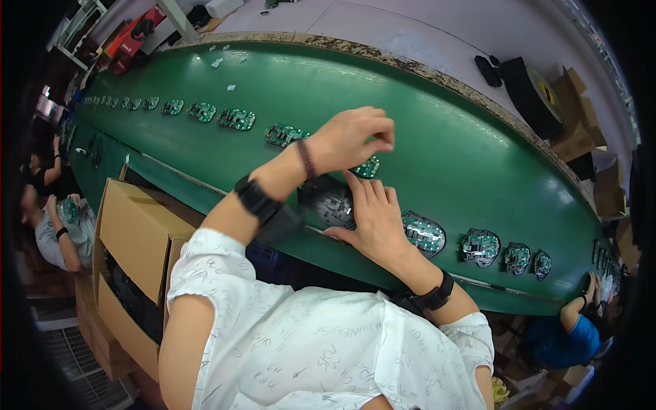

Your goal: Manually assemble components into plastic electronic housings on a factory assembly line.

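Four housed boards (pixel 480 247) sit at right, seemingly done; bare boards (pixel 236 119) at left seem not yet housed. Between, the right hand (pixel 379 220), thumb and fingers apart, holds a dark shell (pixel 331 204); beyond, the left hand's (pixel 352 139) fingers curl, contents unclear.

Bright, even light; fisheye bends edges; corners black.
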`<state>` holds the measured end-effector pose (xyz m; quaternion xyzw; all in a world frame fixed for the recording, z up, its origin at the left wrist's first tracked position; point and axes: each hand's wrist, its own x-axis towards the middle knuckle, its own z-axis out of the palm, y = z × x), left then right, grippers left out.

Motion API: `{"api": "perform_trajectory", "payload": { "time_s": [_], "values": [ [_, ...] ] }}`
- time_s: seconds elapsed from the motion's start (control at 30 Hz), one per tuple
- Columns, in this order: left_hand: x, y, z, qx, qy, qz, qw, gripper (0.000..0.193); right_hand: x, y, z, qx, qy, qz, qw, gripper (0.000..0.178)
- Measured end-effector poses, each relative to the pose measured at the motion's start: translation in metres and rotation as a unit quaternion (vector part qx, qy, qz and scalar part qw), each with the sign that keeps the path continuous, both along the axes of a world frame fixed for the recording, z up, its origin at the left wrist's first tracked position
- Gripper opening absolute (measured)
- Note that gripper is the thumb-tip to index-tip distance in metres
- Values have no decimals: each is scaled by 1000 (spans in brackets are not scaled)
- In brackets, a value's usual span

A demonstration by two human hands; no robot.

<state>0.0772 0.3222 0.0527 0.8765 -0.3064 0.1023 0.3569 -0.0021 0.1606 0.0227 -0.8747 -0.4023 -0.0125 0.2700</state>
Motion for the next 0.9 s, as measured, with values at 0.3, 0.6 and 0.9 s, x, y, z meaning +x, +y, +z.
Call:
{"api": "perform_trajectory", "payload": {
  "time_s": [0.3,0.6,0.9],
  "values": [
    [-108,11,-20,-29,6,98,995,14,4,-26,11,-13,70,37,997,98],
    [-121,-7,-45,28,25,143,989,14,3,-34,2,25,85,22,996,100],
    [-121,-7,-44,15,34,140,989,16,4,-35,1,23,77,24,996,97]
  ]
}}
